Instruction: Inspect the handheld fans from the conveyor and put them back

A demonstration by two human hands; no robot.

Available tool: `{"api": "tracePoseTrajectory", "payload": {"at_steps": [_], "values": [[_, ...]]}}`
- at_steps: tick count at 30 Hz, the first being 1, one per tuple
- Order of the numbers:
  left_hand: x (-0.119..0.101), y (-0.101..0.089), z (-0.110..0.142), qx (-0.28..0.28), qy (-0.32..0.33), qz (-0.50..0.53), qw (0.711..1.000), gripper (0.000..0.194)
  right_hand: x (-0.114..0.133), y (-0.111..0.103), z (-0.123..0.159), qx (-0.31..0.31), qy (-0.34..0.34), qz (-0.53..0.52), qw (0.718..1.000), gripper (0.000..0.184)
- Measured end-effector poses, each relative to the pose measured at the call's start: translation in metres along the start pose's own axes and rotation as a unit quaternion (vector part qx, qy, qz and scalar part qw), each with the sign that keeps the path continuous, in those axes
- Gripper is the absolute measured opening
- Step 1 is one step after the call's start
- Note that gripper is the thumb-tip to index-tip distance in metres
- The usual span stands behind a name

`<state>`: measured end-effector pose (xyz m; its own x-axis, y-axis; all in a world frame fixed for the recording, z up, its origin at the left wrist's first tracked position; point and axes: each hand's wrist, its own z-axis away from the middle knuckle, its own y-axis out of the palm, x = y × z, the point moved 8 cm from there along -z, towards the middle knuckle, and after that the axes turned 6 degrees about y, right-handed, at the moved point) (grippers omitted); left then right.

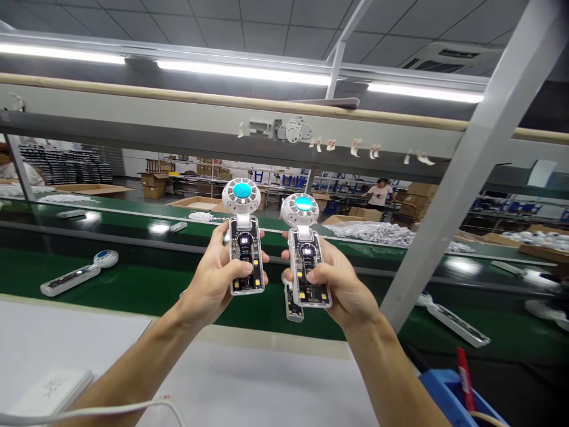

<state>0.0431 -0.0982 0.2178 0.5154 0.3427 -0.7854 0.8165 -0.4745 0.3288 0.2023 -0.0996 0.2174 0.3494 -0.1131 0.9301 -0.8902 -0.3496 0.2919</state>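
- Handheld vented-head devices are what we have up in front of us, raised over the near edge of the green conveyor belt point(133, 296), with clear bodies showing circuit boards and teal discs uppermost.
- Our left grip point(217, 279) is clamped on the left device point(246, 255), thumb across its lower body.
- Our right grip point(342, 284) is clamped the same way on the right device point(306, 261).
- Thumbs sit low, so both heads and most of both boards stay exposed; side by side, they seem held for comparing.
- A third clear device body point(292, 305) sits just under our right grip; we cannot tell whether it is held or lying on the belt.
- More devices lie on the belt: one point(79, 273) toward its left side, one point(457, 320) toward its right.
- White surface point(258, 379) runs along the belt's near edge, with a white power bank point(48, 391) at its left corner.
- Blue bin point(453, 397) stands by our right forearm.
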Motion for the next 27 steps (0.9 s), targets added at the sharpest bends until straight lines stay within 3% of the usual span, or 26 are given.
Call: {"api": "tracePoseTrajectory", "payload": {"at_steps": [9, 15, 27], "values": [[-0.0013, 0.0018, 0.0004, -0.029, -0.001, 0.000, 1.000, 0.072, 0.0019, 0.0003, 0.0007, -0.032, -0.016, 0.010, 0.999, 0.054], [-0.0033, 0.0027, -0.0003, -0.012, 0.023, 0.002, 1.000, 0.067, 0.0031, -0.0015, 0.0007, -0.039, -0.025, 0.017, 0.999, 0.054], [0.0019, 0.0025, 0.0019, 0.017, 0.008, 0.008, 1.000, 0.067, 0.0040, 0.0011, 0.0018, -0.038, -0.027, 0.036, 0.998, 0.052]]}}
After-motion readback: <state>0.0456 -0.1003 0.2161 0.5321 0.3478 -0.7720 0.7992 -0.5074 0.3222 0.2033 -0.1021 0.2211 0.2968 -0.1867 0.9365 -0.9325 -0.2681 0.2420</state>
